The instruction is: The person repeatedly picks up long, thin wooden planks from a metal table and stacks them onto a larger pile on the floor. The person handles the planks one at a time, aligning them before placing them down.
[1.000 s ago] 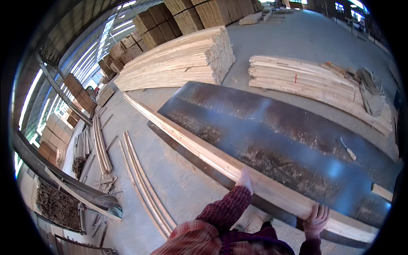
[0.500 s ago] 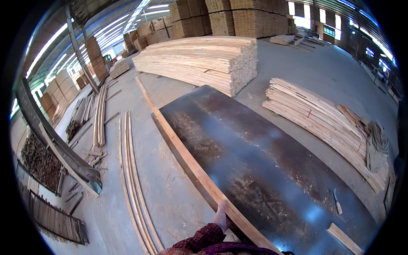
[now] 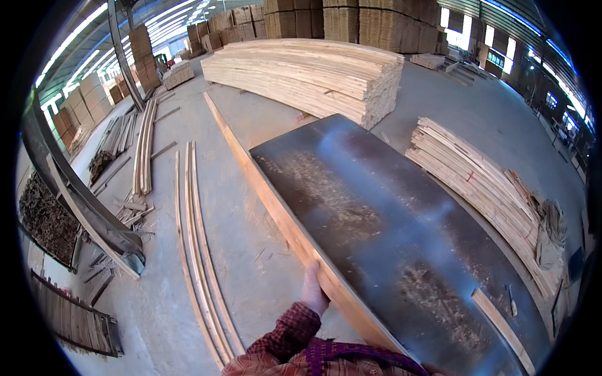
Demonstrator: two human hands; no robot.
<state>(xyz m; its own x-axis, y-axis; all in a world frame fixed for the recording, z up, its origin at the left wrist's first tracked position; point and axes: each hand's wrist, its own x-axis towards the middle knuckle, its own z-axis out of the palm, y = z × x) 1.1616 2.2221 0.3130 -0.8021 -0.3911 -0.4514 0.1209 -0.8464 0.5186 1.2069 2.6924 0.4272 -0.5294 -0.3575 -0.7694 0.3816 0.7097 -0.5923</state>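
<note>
My left hand (image 3: 313, 289) is closed on a long, pale wooden board (image 3: 276, 210), gripping it from its left side near the close end. The board runs along the left edge of a dark, sheet-topped table (image 3: 382, 182), its broad face turned to the left and its far end reaching past the table's corner. Whether it rests on the tabletop or hangs just beside it, I cannot tell. On the table's right part lie a short wooden piece (image 3: 501, 329) and a knife with a light handle (image 3: 513, 305). My right hand does not show.
Long strips (image 3: 197, 250) lie on the floor to the left, near a steel post (image 3: 94, 194). Beyond the table stands a big lumber stack (image 3: 295, 75). A lower board pile (image 3: 473, 188) with a grey cloth (image 3: 552, 232) lies right. Sawdust (image 3: 332, 194) is scattered over the tabletop.
The board has tipped from lying along the tabletop's edge to showing its broad face leftward, covering the table's side. My left hand turned with it. The view has shifted too.
</note>
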